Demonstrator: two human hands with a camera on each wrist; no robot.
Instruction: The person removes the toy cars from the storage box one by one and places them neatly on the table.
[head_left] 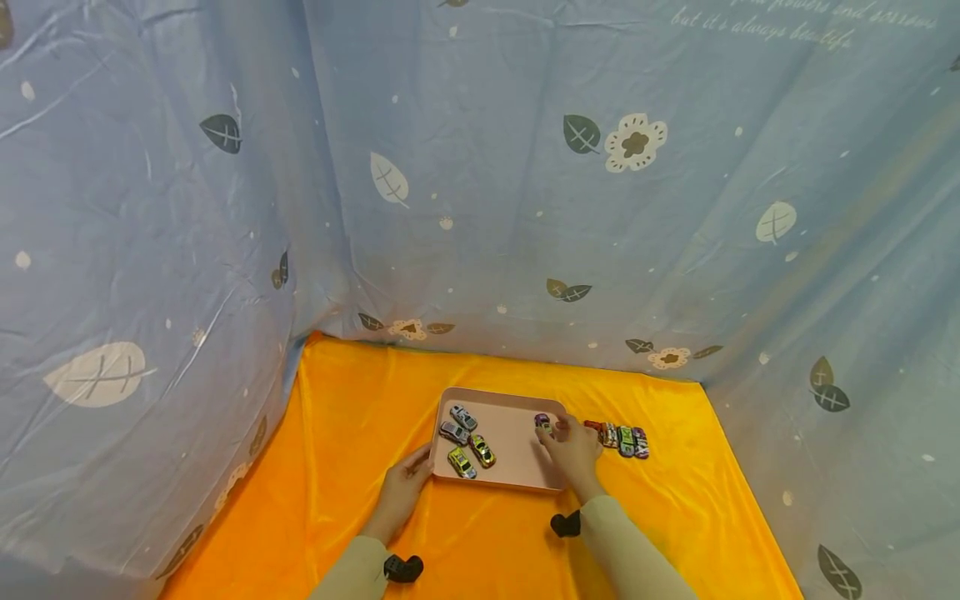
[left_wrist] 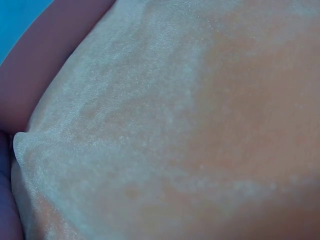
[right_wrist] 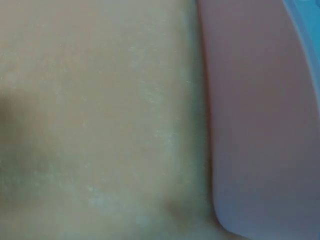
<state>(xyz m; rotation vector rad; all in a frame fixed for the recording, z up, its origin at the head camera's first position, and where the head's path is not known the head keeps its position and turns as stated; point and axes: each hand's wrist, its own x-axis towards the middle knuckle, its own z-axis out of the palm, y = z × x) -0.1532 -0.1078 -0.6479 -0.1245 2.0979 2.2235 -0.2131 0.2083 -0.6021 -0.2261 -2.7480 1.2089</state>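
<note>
A shallow pink tray [head_left: 510, 482] lies on the orange cloth. My left hand [head_left: 405, 487] holds the tray's left edge; in the left wrist view, part of that hand [left_wrist: 7, 195] shows beside the tray wall [left_wrist: 47, 60]. My right hand [head_left: 573, 454] reaches over the tray's right side and pinches a purple and yellow-green toy car [head_left: 542, 422], partly hidden by the fingers. In the tray's left part sit two silver toy cars [head_left: 453, 432] and two yellow ones [head_left: 482, 451]. The right wrist view shows only the tray wall [right_wrist: 260, 120] and cloth.
Several toy cars [head_left: 626, 440] stand in a row on the cloth right of the tray, the leftmost partly behind my right hand. Orange plush cloth [head_left: 360, 400] covers the surface. Blue curtains [head_left: 480, 208] with leaf and flower prints rise behind and at both sides.
</note>
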